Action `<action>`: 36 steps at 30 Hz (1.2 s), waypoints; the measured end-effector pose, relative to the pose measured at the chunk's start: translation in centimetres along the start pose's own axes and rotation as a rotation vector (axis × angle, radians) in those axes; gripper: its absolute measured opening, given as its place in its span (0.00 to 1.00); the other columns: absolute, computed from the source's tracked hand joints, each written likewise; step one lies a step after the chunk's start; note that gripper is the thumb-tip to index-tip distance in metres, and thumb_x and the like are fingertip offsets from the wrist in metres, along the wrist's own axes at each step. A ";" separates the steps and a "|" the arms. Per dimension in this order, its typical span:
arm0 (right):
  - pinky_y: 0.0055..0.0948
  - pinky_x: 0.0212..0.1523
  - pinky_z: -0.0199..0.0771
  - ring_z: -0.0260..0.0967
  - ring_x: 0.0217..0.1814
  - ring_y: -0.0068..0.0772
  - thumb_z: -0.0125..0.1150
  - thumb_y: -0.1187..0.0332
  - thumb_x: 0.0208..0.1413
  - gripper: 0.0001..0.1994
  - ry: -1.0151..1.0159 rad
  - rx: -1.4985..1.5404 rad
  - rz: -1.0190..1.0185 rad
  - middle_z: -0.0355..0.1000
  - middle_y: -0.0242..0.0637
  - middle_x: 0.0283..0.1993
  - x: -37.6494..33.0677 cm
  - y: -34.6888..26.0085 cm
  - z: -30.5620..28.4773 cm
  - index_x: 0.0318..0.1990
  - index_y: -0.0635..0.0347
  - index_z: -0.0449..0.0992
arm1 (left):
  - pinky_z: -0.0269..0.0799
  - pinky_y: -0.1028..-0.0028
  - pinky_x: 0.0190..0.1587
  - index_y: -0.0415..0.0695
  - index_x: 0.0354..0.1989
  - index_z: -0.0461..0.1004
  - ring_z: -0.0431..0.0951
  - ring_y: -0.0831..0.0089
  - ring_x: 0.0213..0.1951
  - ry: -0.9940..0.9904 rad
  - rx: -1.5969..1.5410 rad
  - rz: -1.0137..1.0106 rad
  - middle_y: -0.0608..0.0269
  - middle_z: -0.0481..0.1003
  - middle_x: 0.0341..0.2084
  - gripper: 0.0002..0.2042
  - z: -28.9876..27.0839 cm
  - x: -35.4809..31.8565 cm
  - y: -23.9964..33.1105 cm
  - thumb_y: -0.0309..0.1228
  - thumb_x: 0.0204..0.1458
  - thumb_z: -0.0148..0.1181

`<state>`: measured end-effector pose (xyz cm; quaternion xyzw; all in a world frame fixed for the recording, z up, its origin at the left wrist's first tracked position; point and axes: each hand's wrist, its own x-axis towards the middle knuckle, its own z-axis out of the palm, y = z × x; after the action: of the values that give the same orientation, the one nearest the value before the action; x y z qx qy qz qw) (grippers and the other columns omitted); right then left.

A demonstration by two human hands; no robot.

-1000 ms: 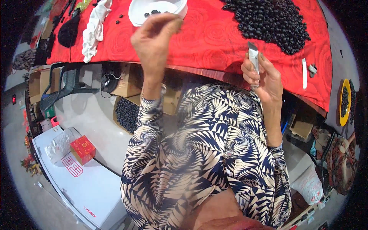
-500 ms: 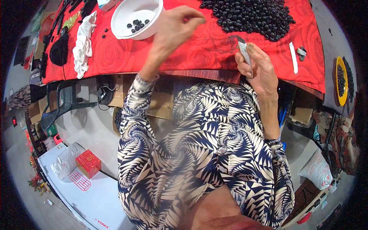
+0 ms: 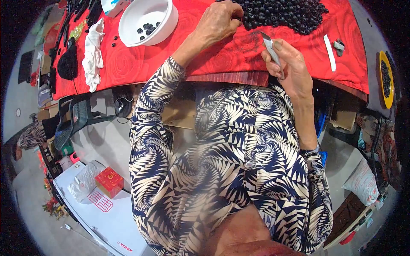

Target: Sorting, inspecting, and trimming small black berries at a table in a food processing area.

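My left hand [image 3: 218, 22] is at the near left edge of a pile of small black round parts with holes [image 3: 284, 15] on the red cloth. Its fingers curl together against the pile, and what lies between them is hidden. In my right hand [image 3: 291, 68] is a slim utility knife [image 3: 273, 50] with a pale grey body, its dark slanted blade pointing up and left toward the pile. Left of my left hand stands a white bowl [image 3: 170, 26] with several black parts [image 3: 149, 29] at its bottom.
A crumpled white cloth [image 3: 93, 57] and a black cloth-like item [image 3: 67, 62] lie at the table's left. At right are a white strip [image 3: 329, 52], a small grey piece [image 3: 339, 47] and a yellow plate of black parts [image 3: 388, 102]. A red box [image 3: 109, 181] sits on a white surface behind left.
My left hand has moved from beside the bowl, up and right to the pile, and its fingers have curled in. My right hand keeps the knife in nearly the same place.
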<state>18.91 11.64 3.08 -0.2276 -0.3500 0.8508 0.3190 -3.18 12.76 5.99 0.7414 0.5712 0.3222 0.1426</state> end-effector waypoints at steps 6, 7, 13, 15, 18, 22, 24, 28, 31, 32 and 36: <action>0.14 0.19 0.52 0.57 0.21 0.14 0.50 0.66 0.58 0.10 0.029 -0.032 0.002 0.70 0.35 0.30 -0.2 0.1 0.3 0.40 0.63 0.70 | 0.69 0.64 0.33 0.34 0.36 0.71 0.73 0.51 0.31 -0.018 -0.680 -0.475 0.47 0.73 0.31 0.12 -1.7 -2.1 0.9 0.27 0.44 0.58; 0.14 0.19 0.52 0.57 0.21 0.14 0.51 0.66 0.58 0.10 0.034 -0.035 -0.001 0.70 0.35 0.30 -0.1 0.0 0.4 0.39 0.63 0.70 | 0.69 0.64 0.34 0.34 0.37 0.71 0.73 0.52 0.32 0.041 -1.000 -0.581 0.47 0.73 0.31 0.13 -1.5 -3.0 0.2 0.27 0.44 0.58; 0.14 0.20 0.52 0.56 0.22 0.14 0.50 0.66 0.57 0.09 0.017 -0.081 0.041 0.69 0.33 0.29 0.1 0.5 1.4 0.38 0.62 0.70 | 0.72 0.73 0.49 0.30 0.46 0.69 0.76 0.63 0.42 0.231 -1.327 -0.437 0.51 0.73 0.40 0.13 -0.9 -8.4 -1.0 0.21 0.53 0.49; 0.14 0.20 0.52 0.57 0.22 0.13 0.50 0.66 0.57 0.08 0.000 -0.097 0.047 0.69 0.33 0.29 0.1 0.6 1.7 0.38 0.62 0.70 | 0.70 0.71 0.52 0.30 0.47 0.69 0.74 0.61 0.45 0.271 -1.471 -0.425 0.48 0.72 0.42 0.13 -0.9 -9.4 -1.6 0.22 0.53 0.51; 0.14 0.20 0.53 0.57 0.22 0.13 0.51 0.67 0.57 0.08 -0.019 -0.119 0.069 0.69 0.33 0.28 0.3 0.9 1.8 0.38 0.62 0.71 | 0.71 0.72 0.51 0.31 0.45 0.70 0.75 0.61 0.43 0.356 -1.498 -0.371 0.48 0.73 0.40 0.13 -0.7 -10.4 -1.7 0.22 0.52 0.53; 0.14 0.20 0.53 0.57 0.22 0.13 0.52 0.67 0.56 0.08 -0.017 -0.148 0.103 0.69 0.33 0.28 0.3 1.1 2.3 0.38 0.62 0.71 | 0.72 0.72 0.49 0.32 0.44 0.71 0.76 0.61 0.42 0.400 -1.503 -0.363 0.49 0.74 0.39 0.12 -0.9 -11.0 -1.1 0.22 0.51 0.55; 0.14 0.20 0.53 0.57 0.21 0.13 0.53 0.66 0.56 0.09 0.004 -0.189 0.115 0.69 0.33 0.27 0.2 1.0 2.6 0.38 0.62 0.71 | 0.73 0.73 0.47 0.33 0.44 0.71 0.76 0.64 0.40 0.409 -1.489 -0.361 0.50 0.75 0.38 0.12 -0.9 -11.3 -0.8 0.22 0.51 0.55; 0.14 0.20 0.53 0.57 0.21 0.13 0.53 0.66 0.55 0.09 0.013 -0.214 0.117 0.69 0.33 0.27 0.4 0.8 3.2 0.38 0.62 0.71 | 0.73 0.74 0.44 0.33 0.43 0.71 0.76 0.67 0.39 0.441 -1.312 -0.397 0.50 0.75 0.37 0.11 -1.0 -11.7 -0.1 0.22 0.51 0.55; 0.13 0.20 0.52 0.57 0.21 0.13 0.53 0.66 0.56 0.09 -0.033 -0.234 0.114 0.69 0.33 0.27 0.6 0.6 3.8 0.38 0.62 0.71 | 0.73 0.74 0.42 0.33 0.43 0.71 0.76 0.69 0.38 0.443 -1.202 -0.354 0.51 0.75 0.36 0.11 -0.9 -11.9 0.1 0.21 0.51 0.55; 0.13 0.19 0.52 0.56 0.21 0.12 0.53 0.65 0.56 0.09 -0.033 -0.274 0.102 0.69 0.33 0.27 0.7 0.6 4.1 0.38 0.62 0.72 | 0.73 0.75 0.42 0.33 0.43 0.72 0.77 0.70 0.37 0.461 -1.153 -0.332 0.51 0.75 0.36 0.11 -0.9 -12.0 0.2 0.21 0.51 0.55; 0.13 0.19 0.50 0.56 0.20 0.12 0.53 0.64 0.55 0.10 -0.065 -0.383 0.058 0.70 0.31 0.26 1.3 0.0 4.4 0.37 0.61 0.72 | 0.74 0.75 0.40 0.32 0.41 0.73 0.78 0.70 0.34 0.522 -1.020 -0.340 0.52 0.76 0.34 0.09 -0.6 -11.7 0.9 0.19 0.51 0.54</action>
<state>15.35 10.52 5.70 -0.2666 -0.5087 0.7845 0.2338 -4.57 1.41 3.29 0.3739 0.4712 0.7000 0.3848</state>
